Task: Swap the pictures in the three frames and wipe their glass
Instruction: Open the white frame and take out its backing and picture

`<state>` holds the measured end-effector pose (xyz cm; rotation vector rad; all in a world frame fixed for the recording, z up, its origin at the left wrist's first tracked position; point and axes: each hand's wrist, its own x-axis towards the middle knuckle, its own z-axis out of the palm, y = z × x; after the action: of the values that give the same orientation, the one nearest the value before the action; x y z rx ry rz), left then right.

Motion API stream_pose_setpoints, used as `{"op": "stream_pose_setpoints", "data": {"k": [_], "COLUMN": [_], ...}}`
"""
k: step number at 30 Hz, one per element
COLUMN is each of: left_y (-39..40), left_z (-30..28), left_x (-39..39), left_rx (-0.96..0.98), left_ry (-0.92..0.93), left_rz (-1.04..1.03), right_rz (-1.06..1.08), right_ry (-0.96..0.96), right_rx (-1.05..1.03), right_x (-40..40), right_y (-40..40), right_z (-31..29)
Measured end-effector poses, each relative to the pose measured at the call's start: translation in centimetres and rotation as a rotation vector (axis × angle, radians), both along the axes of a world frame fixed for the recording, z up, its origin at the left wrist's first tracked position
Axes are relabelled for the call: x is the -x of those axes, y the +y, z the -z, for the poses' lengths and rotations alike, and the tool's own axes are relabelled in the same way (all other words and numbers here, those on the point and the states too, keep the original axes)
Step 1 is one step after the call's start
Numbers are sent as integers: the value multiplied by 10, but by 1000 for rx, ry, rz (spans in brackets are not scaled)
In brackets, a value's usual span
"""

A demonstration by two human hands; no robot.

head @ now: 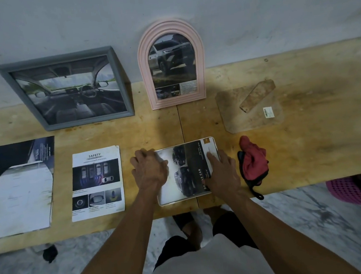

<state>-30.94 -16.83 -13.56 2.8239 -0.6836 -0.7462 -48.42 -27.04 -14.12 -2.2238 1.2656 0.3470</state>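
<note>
At the counter's point(305, 148) near edge the left hand point(151, 171) curls on the white frame's point(187, 171) left rim while the right hand point(222, 172) presses straight fingers on its car picture: likely light, slippery, fragile glass, best gripped by its rims.

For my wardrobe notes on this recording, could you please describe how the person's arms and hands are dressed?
Both forearms are bare with no sleeves in view, and the left hand and right hand wear no gloves. No watch, ring or wristband shows on either.
</note>
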Motion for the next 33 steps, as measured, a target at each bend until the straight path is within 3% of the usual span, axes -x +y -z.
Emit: {"op": "stream_pose_setpoints", "data": {"k": [9, 33], "left_y": [9, 7], "left_z": [3, 6], "left_x": [1, 1], "left_rx": [-11, 76], "left_ry": [-126, -39], "left_rz": [225, 75], "right_rz": [-21, -26], "right_ry": [-17, -41], "right_rx": [13, -7], "right_x": [1, 4], "right_y": [-1, -1], "right_z": [0, 0]}}
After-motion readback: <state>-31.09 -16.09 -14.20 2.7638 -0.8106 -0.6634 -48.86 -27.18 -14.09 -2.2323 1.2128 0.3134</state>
